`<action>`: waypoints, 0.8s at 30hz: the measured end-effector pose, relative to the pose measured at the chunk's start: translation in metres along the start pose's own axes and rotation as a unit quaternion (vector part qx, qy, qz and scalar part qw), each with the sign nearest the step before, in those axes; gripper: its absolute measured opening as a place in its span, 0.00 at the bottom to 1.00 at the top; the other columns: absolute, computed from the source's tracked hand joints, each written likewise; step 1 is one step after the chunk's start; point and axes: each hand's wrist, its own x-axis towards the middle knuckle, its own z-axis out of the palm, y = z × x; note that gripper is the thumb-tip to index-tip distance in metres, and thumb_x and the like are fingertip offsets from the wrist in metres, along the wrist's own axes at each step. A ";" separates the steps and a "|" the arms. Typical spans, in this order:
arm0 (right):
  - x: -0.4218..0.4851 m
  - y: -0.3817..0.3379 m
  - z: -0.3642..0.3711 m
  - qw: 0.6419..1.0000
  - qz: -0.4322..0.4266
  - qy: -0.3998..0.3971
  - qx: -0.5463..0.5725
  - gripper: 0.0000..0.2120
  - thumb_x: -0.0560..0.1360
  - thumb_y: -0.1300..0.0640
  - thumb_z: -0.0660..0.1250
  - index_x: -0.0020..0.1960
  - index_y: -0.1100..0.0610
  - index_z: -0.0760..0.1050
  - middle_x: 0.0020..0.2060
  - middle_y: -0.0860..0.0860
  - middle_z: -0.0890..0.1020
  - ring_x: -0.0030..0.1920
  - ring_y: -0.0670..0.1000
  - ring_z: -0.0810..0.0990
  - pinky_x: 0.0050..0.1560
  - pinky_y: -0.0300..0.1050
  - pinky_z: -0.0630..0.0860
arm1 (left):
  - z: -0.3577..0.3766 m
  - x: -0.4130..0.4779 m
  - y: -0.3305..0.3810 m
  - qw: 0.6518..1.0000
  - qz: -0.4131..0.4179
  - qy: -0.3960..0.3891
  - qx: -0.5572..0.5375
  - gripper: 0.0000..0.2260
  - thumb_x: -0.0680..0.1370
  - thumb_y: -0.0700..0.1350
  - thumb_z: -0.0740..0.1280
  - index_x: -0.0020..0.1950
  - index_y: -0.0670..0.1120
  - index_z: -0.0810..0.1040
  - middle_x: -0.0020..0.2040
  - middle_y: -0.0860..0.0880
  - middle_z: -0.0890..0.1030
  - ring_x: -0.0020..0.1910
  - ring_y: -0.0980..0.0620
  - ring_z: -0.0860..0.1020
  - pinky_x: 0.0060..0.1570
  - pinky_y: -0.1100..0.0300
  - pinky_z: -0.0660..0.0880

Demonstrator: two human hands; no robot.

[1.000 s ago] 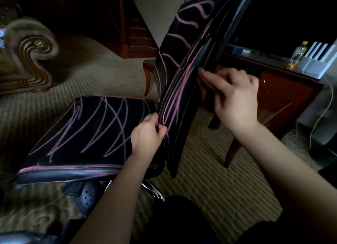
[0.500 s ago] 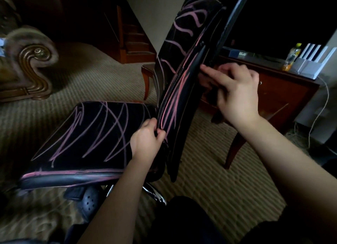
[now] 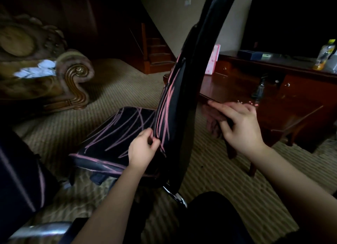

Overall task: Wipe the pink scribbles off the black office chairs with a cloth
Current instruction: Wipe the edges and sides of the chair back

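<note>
A black office chair stands in front of me with its seat [image 3: 116,134] and the edge-on backrest [image 3: 175,101] streaked with pink scribbles. My left hand [image 3: 142,149] pinches the lower front edge of the backrest where it meets the seat. Behind the backrest, a little apart from it, my right hand [image 3: 240,125] hovers with the forefinger stretched out. Its fingers are curled over something dark and thin that I cannot identify. No cloth is clearly visible in either hand.
A second black chair [image 3: 21,180] with a pink line fills the lower left. An ornate sofa [image 3: 73,76] holding white cloths [image 3: 36,70] is at the left. A wooden table [image 3: 273,112] with a spray bottle [image 3: 259,88] stands to the right, a cabinet with a drink bottle [image 3: 324,56] behind it. Ribbed carpet lies underfoot.
The chair has swivelled so the backrest is edge-on to me. My right hand has come away from the backrest's rear edge, moving right. The left hand keeps its pinch.
</note>
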 end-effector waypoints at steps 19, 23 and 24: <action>-0.005 -0.074 0.006 0.987 0.026 -0.126 0.091 0.25 0.73 0.62 0.67 0.67 0.44 0.73 0.54 0.45 0.80 0.56 0.50 0.77 0.58 0.47 0.62 | -0.158 -0.045 0.050 0.976 0.121 -0.025 0.179 0.14 0.73 0.58 0.55 0.45 0.50 0.74 0.36 0.50 0.79 0.37 0.49 0.79 0.36 0.56 0.73; 0.002 -0.074 -0.010 0.989 0.029 -0.122 0.079 0.26 0.74 0.61 0.66 0.68 0.43 0.72 0.54 0.44 0.80 0.58 0.49 0.76 0.60 0.46 0.62 | -0.138 -0.011 0.077 0.963 0.130 -0.027 0.235 0.11 0.75 0.49 0.62 0.54 0.46 0.72 0.49 0.50 0.77 0.52 0.49 0.74 0.44 0.52 0.75; 0.004 -0.072 -0.014 0.989 0.031 -0.120 0.075 0.26 0.73 0.61 0.66 0.68 0.43 0.71 0.54 0.44 0.80 0.58 0.49 0.76 0.60 0.46 0.62 | -0.137 -0.004 0.074 0.961 0.107 -0.015 0.254 0.11 0.74 0.47 0.63 0.55 0.45 0.71 0.51 0.49 0.76 0.54 0.48 0.72 0.44 0.51 0.75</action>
